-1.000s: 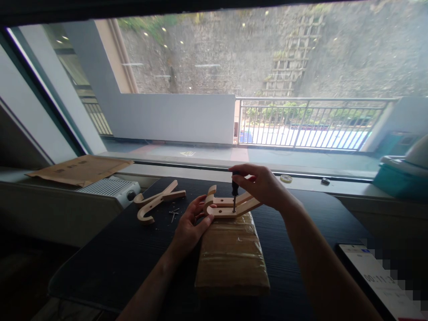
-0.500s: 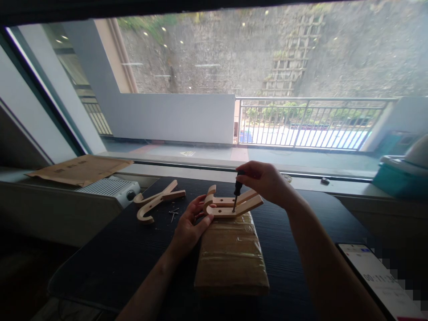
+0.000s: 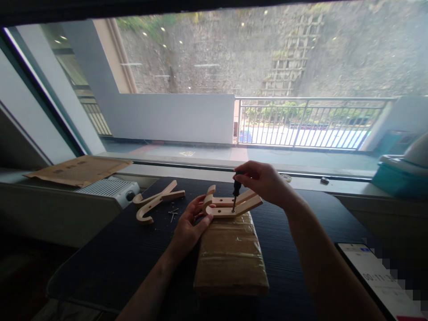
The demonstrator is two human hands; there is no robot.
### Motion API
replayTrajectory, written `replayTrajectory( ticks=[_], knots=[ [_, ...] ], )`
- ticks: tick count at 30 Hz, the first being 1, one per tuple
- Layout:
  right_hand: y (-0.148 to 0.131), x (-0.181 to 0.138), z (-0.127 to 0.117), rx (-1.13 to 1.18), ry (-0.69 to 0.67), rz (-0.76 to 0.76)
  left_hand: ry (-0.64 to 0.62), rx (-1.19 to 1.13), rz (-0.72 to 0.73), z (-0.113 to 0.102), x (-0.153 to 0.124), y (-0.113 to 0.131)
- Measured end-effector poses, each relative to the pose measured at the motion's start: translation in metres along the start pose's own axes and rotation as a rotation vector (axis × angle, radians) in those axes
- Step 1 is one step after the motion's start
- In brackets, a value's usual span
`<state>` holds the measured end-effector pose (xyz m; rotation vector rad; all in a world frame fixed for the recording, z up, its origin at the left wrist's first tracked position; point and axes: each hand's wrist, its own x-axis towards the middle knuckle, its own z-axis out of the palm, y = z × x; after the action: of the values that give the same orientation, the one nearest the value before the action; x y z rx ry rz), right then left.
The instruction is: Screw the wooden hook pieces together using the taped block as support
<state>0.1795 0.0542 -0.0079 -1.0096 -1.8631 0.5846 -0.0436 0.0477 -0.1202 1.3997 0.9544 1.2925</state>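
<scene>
My right hand (image 3: pixel 259 178) is closed around the black handle of a screwdriver (image 3: pixel 237 187). The shaft points down, its tip at a hole in the nearer of two pale wooden hooks (image 3: pixel 219 215) lying side by side. My left hand (image 3: pixel 192 220) grips the curved ends of these hooks, thumb on the near side, some fingers hidden behind. Under them is a cardboard box (image 3: pixel 232 258) wrapped in clear tape. Two more wooden hooks (image 3: pixel 157 203) lie crossed on the dark table (image 3: pixel 117 263), with a few screws (image 3: pixel 173 214) between them and my left hand.
A phone (image 3: pixel 377 276) showing a timer lies at the right. At the left, a brown paper envelope (image 3: pixel 80 169) rests above a white heater (image 3: pixel 110 189). A teal box (image 3: pixel 394 178) stands on the right of the sill, and a small dark object (image 3: pixel 324 180) lies nearby.
Hardly anything differs. The fingers of my right hand have shifted very slightly on the screwdriver handle, while my left hand stays on the hooks.
</scene>
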Motion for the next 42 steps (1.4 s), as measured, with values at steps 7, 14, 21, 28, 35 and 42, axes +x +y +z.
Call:
replayTrajectory(
  ticks=[7, 14, 21, 28, 35, 42],
  knots=[
    [0.001, 0.001, -0.001, -0.113, 0.057, 0.032, -0.023, 0.017, 0.014, 0.0, -0.001, -0.001],
    [-0.003, -0.001, 0.001, -0.12, -0.045, -0.026, -0.016, 0.015, 0.044, -0.002, 0.001, -0.008],
    [0.001, -0.002, 0.0, -0.093, -0.064, -0.007, -0.041, 0.028, 0.028, -0.002, 0.0, -0.003],
    [0.004, -0.002, -0.006, -0.1, -0.043, 0.028, -0.012, 0.023, 0.028, -0.001, 0.0, -0.003],
    [0.002, -0.001, 0.0, -0.155, -0.005, 0.002, -0.009, 0.036, 0.016, 0.001, -0.002, 0.002],
    [-0.007, -0.002, 0.001, -0.024, -0.076, -0.059, -0.006, 0.017, 0.018, 0.0, -0.001, -0.002]
  ],
)
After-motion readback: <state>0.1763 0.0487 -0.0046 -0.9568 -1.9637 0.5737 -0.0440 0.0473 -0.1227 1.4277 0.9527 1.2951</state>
